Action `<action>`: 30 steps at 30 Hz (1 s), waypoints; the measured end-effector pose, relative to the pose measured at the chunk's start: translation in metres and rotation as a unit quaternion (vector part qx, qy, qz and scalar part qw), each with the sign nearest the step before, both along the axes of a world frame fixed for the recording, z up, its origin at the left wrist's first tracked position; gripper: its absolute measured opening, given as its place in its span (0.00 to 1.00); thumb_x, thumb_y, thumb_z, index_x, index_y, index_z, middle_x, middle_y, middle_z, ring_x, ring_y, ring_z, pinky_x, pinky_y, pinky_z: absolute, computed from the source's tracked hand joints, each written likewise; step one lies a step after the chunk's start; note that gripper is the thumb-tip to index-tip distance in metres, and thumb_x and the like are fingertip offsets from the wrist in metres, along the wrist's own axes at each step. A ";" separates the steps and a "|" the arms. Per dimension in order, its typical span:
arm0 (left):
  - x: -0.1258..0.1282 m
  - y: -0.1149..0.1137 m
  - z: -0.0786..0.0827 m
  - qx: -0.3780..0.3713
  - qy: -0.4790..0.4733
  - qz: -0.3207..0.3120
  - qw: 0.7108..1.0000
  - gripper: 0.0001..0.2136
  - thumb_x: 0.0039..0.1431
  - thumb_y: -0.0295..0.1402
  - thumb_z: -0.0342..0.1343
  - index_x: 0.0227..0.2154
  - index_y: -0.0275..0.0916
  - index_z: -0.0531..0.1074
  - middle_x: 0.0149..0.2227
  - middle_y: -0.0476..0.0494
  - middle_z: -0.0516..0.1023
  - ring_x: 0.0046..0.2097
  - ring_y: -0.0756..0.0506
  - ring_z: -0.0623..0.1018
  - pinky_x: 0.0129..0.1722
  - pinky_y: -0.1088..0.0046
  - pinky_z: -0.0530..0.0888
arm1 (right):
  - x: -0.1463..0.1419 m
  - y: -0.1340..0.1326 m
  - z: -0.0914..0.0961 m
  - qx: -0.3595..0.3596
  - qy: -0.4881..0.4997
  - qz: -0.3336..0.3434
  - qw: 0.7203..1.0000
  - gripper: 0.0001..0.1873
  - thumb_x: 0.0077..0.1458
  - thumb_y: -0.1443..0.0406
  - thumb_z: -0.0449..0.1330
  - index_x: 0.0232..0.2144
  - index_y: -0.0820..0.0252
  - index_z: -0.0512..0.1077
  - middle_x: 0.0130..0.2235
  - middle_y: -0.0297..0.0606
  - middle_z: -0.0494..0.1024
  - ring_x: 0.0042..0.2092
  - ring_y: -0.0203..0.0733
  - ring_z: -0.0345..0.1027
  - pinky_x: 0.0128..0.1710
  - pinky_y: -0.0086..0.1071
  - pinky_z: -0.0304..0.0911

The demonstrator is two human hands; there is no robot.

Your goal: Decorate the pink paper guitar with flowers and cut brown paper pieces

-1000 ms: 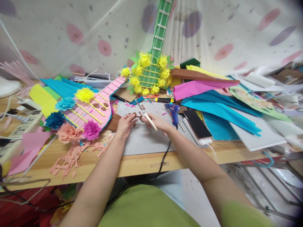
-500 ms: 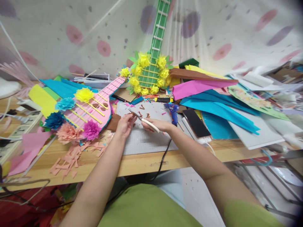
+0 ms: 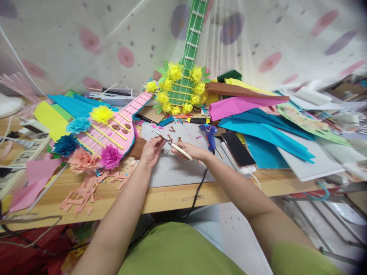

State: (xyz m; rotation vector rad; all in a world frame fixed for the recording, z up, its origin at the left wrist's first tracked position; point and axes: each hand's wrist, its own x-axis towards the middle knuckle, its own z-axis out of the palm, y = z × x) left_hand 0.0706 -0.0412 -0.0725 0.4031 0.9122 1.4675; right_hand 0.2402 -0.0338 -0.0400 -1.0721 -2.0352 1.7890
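My right hand (image 3: 190, 150) is closed round the white handles of a pair of scissors (image 3: 181, 150). Their metal blades point up and left, across the fingertips of my left hand (image 3: 151, 152). Those fingers are pinched together; whatever they hold is too small and covered to make out. Both hands are over a grey cutting mat (image 3: 163, 175) strewn with small brown and pink paper scraps. Beside my left hand lies a piece of brown paper (image 3: 138, 147).
Left is a pink paper guitar (image 3: 110, 139) with paper flowers; a green one (image 3: 180, 89) leans behind. A blue glue gun (image 3: 210, 136), a phone (image 3: 237, 149) and blue crepe paper (image 3: 269, 131) lie right. Peach paper scraps (image 3: 83, 190) litter the table's left front.
The scissor handles have drawn closer together and the blades have shifted slightly. My left hand stays in nearly the same place.
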 end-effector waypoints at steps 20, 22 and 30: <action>0.009 -0.008 -0.003 0.062 0.227 -0.120 0.964 0.16 0.27 0.39 0.69 0.19 0.33 0.74 0.28 0.44 0.77 0.29 0.50 0.73 0.31 0.71 0.73 | 0.002 0.014 -0.007 0.105 0.055 -0.204 0.972 0.21 0.35 0.60 0.67 0.29 0.59 0.62 0.28 0.31 0.71 0.30 0.34 0.64 0.30 0.29 0.60; 0.009 -0.009 -0.004 0.064 0.239 -0.126 0.961 0.16 0.27 0.39 0.69 0.19 0.33 0.74 0.27 0.45 0.77 0.28 0.51 0.73 0.32 0.71 0.73 | -0.003 0.014 -0.010 0.108 0.063 -0.211 0.970 0.20 0.34 0.61 0.66 0.29 0.58 0.62 0.28 0.29 0.70 0.29 0.34 0.64 0.30 0.30 0.60; -0.001 -0.002 -0.016 0.111 0.427 -0.005 0.897 0.12 0.47 0.39 0.58 0.33 0.37 0.74 0.37 0.41 0.77 0.40 0.44 0.76 0.43 0.64 0.72 | 0.000 0.021 -0.021 0.088 0.106 -0.310 0.941 0.22 0.31 0.60 0.67 0.28 0.57 0.60 0.27 0.29 0.71 0.28 0.34 0.66 0.29 0.30 0.61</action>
